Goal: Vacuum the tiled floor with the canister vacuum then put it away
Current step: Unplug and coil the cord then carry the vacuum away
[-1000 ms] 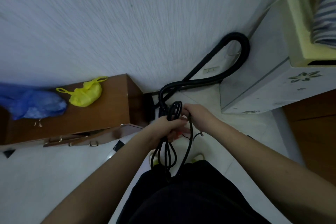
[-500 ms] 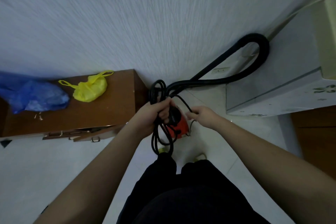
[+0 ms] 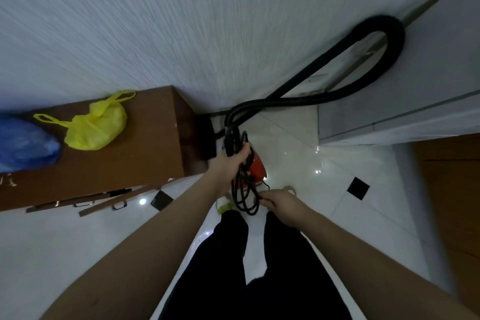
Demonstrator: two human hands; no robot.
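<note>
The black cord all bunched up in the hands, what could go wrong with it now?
The cord loops hang loose below the left hand, so they might slip apart or tangle while the right hand gathers the bottom. They dangle close to the feet by the red vacuum, so someone could trip. The hose arches up against the wall and might flop down if the vacuum gets tugged.

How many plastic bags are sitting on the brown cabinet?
2. The yellow bag sits near the middle of the cabinet top, and the blue bag lies left of it at the picture's edge. More could be hidden beyond that edge.
</note>
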